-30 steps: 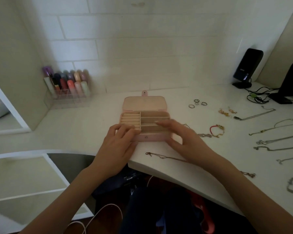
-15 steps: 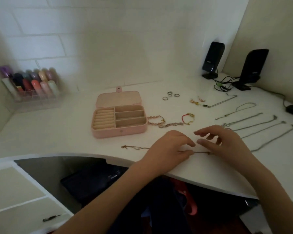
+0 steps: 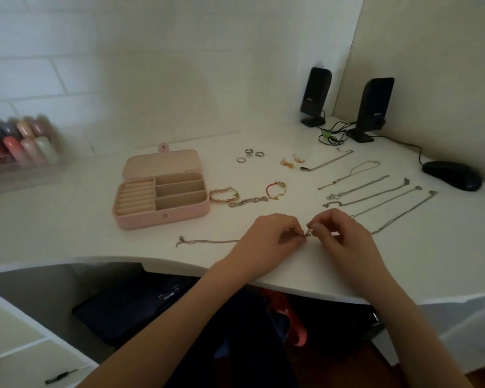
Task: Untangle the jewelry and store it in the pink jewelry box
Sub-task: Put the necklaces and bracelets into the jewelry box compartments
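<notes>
On the white counter [image 3: 67, 219] the pink jewelry box [image 3: 161, 201] lies open while the left hand [image 3: 266, 236] and right hand [image 3: 339, 233] pinch a thin chain [image 3: 207, 242] at the near edge, each grip clamped on it, seemingly picking apart a knot before boxing.

Both hands, at the pink jewelry box [image 3: 163, 201] a second earlier, now pinch the chain [image 3: 207, 242] between left hand [image 3: 269, 236] and right hand [image 3: 339, 233].

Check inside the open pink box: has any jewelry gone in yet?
The pink jewelry box shows only bare beige ring rolls and three long compartments, no jewelry. The front wall hides the floor nearest the camera.
</notes>
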A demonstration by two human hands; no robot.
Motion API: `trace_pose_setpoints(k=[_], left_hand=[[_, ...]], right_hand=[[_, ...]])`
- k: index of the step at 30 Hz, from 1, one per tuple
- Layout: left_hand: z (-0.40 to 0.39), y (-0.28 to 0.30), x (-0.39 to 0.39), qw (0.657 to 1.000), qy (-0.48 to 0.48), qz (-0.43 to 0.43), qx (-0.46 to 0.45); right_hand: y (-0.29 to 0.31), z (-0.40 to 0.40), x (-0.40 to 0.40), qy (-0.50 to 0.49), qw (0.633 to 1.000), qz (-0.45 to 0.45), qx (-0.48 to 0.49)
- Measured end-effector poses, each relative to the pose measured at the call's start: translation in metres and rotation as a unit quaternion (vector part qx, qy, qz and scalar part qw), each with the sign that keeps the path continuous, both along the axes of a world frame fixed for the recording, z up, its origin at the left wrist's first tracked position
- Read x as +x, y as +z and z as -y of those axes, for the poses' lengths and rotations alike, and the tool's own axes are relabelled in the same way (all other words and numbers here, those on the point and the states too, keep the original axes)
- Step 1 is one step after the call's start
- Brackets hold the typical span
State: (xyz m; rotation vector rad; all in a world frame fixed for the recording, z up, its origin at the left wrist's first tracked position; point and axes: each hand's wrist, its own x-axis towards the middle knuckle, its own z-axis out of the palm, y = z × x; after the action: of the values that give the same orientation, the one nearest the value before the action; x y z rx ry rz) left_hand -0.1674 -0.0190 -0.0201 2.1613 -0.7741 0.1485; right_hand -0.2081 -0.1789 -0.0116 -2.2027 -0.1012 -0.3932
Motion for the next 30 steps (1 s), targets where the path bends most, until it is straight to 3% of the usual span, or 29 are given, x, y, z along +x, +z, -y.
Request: trace_pose_setpoints(k=[3, 5, 9, 11, 17, 22, 30], left_hand=[[-0.004, 0.009, -0.004, 0.984, 0.001, -0.145, -0.1], [-0.01, 0.015, -0.004, 0.964, -0.007, -0.21, -0.164], [-0.035, 0.025, -0.004, 0.976, 0.018, -0.166, -0.14], [-0.055, 0.03, -0.004, 0.986, 0.027, -0.129, -0.1], [-0.142, 0.053, 0.005, 0.986, 0.092, -0.131, -0.037], [-0.186, 0.073, 0.03, 0.964, 0.166, -0.16, -0.131], [-0.179, 0.073, 0.054, 0.935, 0.098, -0.226, -0.255]], right_hand=[[0.01, -0.011, 0.005, 0.038, 0.981, -0.026, 0.19], [0.018, -0.019, 0.01, 0.058, 0.945, -0.059, 0.317], [0.037, -0.038, 0.021, 0.106, 0.806, -0.144, 0.564], [0.045, -0.048, 0.031, 0.111, 0.784, -0.163, 0.589], [0.069, -0.081, 0.069, 0.139, 0.839, -0.141, 0.507], [0.085, -0.121, 0.097, 0.193, 0.925, -0.073, 0.32], [0.094, -0.158, 0.115, 0.226, 0.94, -0.038, 0.251]])
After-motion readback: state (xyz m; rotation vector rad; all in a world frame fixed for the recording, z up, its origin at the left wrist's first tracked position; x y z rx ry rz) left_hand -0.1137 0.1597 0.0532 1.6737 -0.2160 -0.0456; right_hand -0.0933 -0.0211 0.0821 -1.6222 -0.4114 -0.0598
